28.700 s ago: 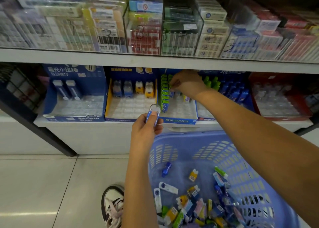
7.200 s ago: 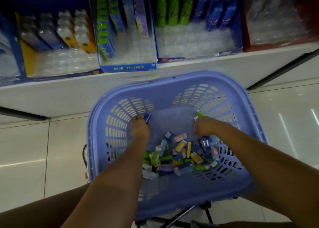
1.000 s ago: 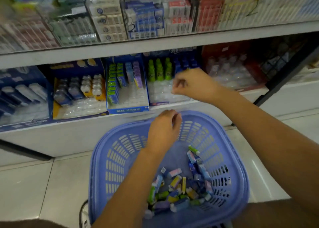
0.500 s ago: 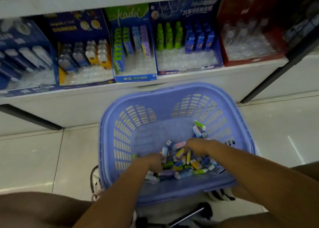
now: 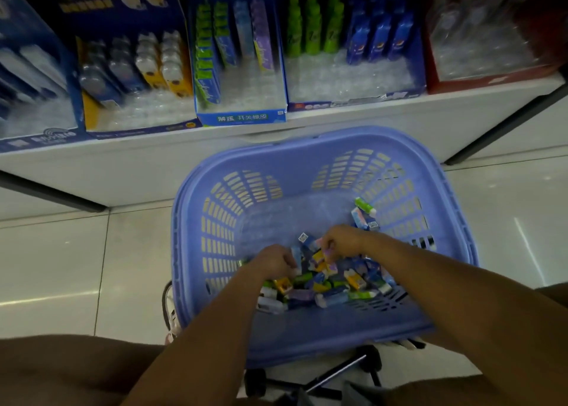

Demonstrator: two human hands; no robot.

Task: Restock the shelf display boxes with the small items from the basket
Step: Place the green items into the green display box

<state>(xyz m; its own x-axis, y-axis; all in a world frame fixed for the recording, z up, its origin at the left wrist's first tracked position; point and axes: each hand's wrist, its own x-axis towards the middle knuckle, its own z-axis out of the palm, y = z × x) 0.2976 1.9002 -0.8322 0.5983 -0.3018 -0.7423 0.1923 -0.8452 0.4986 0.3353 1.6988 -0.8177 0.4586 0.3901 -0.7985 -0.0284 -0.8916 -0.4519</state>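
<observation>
Currently both hands are down inside the basket (image 5: 307, 142). The left grip (image 5: 275, 262) has its fingers curled, knuckles up, tips against the heap (image 5: 322, 285); whether it holds anything cannot be told (blur). The right grip (image 5: 341, 241) has its fingers curled down round a pink-lilac item (image 5: 327, 253) on top of the heap.

Counts:
- The heap of small items at the near end of the basket floor is too many and too blurred to count.
- Two pieces lie apart by the far right wall: a green piece (image 5: 364, 205) and a white-blue piece (image 5: 359, 218), touching each other.
- Five display boxes stand side by side on the white shelf (image 5: 215, 159).
- The narrow blue box (image 5: 242, 118) has four columns: two green, one pale blue, one purple.
- The wide blue box (image 5: 353, 101) has three green and three dark blue items at the back.
- The contents of the red box (image 5: 491, 82) are unclear.

Materials: the basket is lilac-blue plastic with slotted walls and rounded corners. The boxes are printed card with clear moulded tray inserts. The items are small, blocky and wrapped. The floor (image 5: 61, 267) is glossy pale tile.
</observation>
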